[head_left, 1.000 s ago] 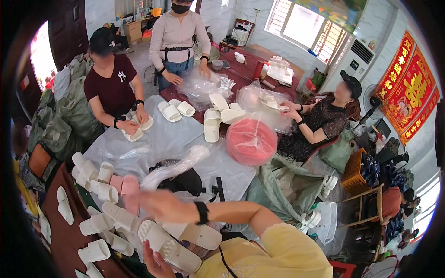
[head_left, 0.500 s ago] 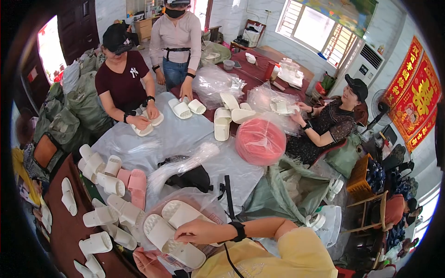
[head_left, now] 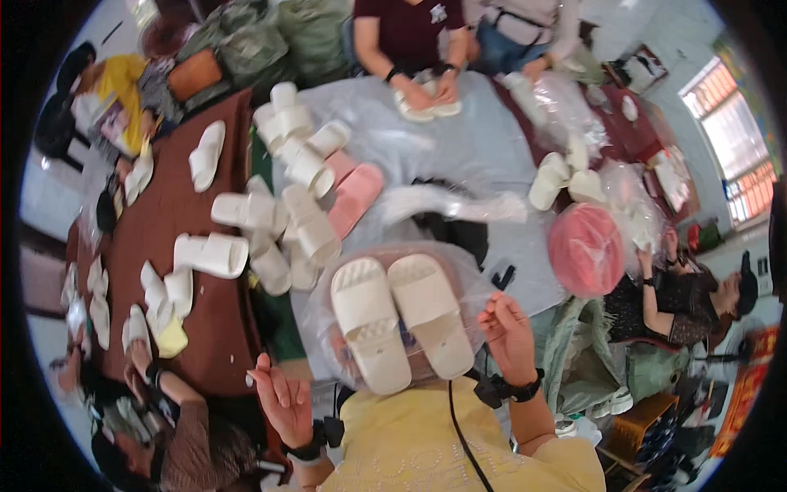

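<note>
A pair of cream moulded slippers (head_left: 365, 307) lies side by side, toe straps toward the far edge, at the near edge of the desk covered with a pale grey sheet (head_left: 484, 135), just before the wearer's yellow top (head_left: 410, 439); clear crinkled plastic film (head_left: 466, 279) spreads out around the pair, and whether the slippers lie in it or on it is hard to make out.

The bare left hand (head_left: 285, 410) is lifted to the left of the pair, apart from it, its grip half curled and narrow; the bare right hand (head_left: 512, 340) is raised to the right of the pair, its grip narrow too, fingertips drawn together; I cannot tell whether either one pinches a thin edge of film.

Loose cream slippers (head_left: 307, 221) are heaped along the desk's left edge, with pink slippers (head_left: 357, 197) among them; a bundle of shiny white strands (head_left: 459, 205) partly covers a black item (head_left: 463, 238) too hidden to identify; a round red bundle in clear plastic (head_left: 586, 250) sits toward the right edge; across the desk, a co-worker in a dark red top (head_left: 410, 37) is cut off above the chest, both hands at blurred cream footwear.
</note>
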The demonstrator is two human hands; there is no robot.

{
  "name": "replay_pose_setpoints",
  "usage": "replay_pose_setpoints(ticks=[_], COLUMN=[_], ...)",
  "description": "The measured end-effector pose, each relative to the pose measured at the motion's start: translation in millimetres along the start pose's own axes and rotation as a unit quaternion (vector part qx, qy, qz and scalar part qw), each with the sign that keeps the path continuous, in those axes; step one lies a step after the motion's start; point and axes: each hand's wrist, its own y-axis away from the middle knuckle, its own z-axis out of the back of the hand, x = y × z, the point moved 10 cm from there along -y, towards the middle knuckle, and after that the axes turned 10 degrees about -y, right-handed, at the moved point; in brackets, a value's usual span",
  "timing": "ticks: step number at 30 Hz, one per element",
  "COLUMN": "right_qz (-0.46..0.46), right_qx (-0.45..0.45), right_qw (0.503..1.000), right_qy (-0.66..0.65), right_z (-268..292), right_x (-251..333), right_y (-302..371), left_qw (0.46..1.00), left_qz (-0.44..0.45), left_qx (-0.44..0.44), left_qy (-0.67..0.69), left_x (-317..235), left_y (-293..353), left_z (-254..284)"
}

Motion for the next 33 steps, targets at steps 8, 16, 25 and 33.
replay_pose_setpoints(ticks=[8,16,25,33], right_qz=[-0.035,-0.192,-0.033,0.040], right_qx=[0.039,0.084,0.032,0.079], right_qw=[0.921,0.853,0.805,0.858], right_qy=[0.386,0.477,0.592,0.507], right_z=[-1.3,17.5,26.1,7.2], right_x=[-20.8,-61.8,-53.0,-56.0], right_y=[26.1,36.9,6.1,-12.3], left_qw=[0.842,0.808,0.735,0.777], left_qz=[0.140,0.263,0.260,0.317], left_qx=[-0.048,0.181,0.261,0.147], left_qy=[-0.519,-0.496,-0.569,-0.523], left_x=[23.7,114.7,187.0,203.6], left_y=[27.4,46.8,48.1,29.1], left_z=[4.9,-43.4,-58.9,-43.0])
